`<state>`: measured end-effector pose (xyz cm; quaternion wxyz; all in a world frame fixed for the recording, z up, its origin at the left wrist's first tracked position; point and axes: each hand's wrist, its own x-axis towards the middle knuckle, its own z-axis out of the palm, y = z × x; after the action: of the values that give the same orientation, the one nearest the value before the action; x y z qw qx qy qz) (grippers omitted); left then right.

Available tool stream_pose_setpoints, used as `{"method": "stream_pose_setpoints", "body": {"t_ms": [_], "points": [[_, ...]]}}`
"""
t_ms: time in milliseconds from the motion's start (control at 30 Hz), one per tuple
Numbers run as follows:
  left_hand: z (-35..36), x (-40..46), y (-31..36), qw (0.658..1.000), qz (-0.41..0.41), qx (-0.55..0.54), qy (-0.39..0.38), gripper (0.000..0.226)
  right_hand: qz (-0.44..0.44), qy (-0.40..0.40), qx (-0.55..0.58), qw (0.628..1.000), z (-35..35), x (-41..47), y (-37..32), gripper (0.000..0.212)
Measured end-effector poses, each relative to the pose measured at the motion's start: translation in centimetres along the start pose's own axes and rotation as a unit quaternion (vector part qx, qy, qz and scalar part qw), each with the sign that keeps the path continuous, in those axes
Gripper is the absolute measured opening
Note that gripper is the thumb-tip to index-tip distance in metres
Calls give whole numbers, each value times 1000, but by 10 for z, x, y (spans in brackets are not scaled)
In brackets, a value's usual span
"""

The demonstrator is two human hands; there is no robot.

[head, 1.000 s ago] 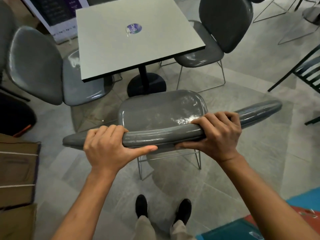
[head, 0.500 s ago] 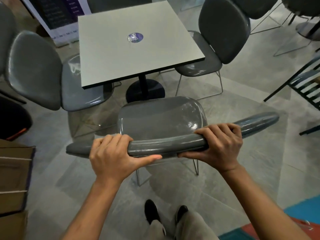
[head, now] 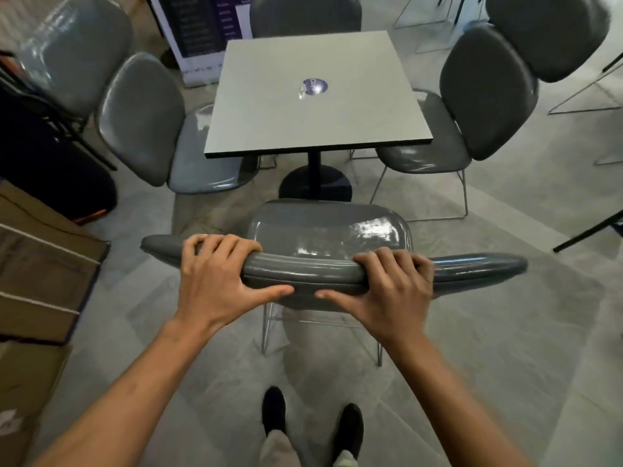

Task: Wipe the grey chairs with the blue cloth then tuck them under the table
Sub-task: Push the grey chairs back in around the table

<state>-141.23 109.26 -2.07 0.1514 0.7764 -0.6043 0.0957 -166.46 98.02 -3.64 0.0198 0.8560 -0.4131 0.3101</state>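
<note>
Grey chair (head: 323, 230) backrest held in both grips, left hand (head: 215, 281), right hand (head: 387, 288), facing table (head: 313, 96)

1 head-worn wide-angle view looks steeply down and forward, close over a grey chair (head: 323, 237), toward the table (head: 313, 106) beyond.

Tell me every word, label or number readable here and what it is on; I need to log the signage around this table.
Round purple sticker on the table: white lettering, too blurred to read.
Dark sign board behind the table: rows of light text, too small and blurred to read.
Cardboard box at lower left: a white mark, cut off by the picture's edge, not readable.
Nothing else carries any text.
</note>
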Motion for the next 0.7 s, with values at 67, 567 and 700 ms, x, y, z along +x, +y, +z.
{"method": "stream_pose_setpoints", "body": {"t_ms": [67,567,700], "points": [[-1,-1,7,1000,-4,12,-14,89,3,-55,13,998,-9,-1,3,65],[-11,21,19,991,-29,64,-114,96,7,-164,0,986,-29,-7,20,65],[-13,19,21,991,-36,70,-108,92,12,-148,-4,989,-27,-10,17,61]]}}
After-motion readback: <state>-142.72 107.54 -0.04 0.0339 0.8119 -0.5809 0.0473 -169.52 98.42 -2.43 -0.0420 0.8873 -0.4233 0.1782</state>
